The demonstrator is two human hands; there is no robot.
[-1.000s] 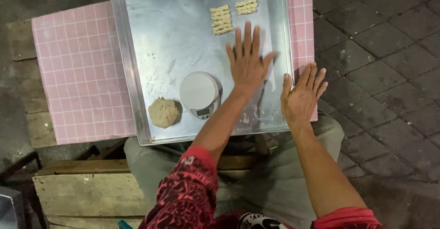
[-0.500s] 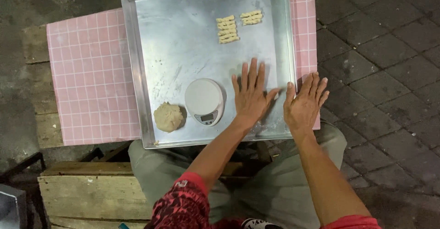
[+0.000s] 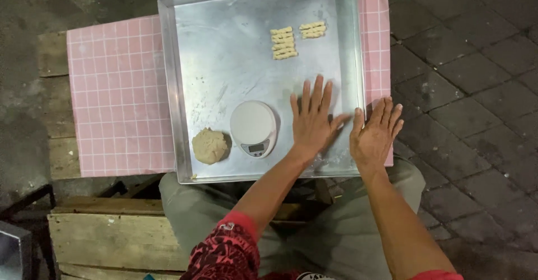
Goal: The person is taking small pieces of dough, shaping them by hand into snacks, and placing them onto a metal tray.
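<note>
Though flat, two hands [image 3: 311, 120] [image 3: 374, 134], one scale [image 3: 253, 127]

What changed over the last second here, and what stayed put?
The left hand, flat on the tray, slid back toward the person, away from the dough strips. The right hand stayed open at the tray's right rim. Nothing was gripped or released. The scale, dough ball and strips kept their places.

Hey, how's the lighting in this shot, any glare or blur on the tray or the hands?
Head view: even light, soft sheen on the tray but no hard glare; left hand and right hand are sharp; the paving is dimmer.
</note>
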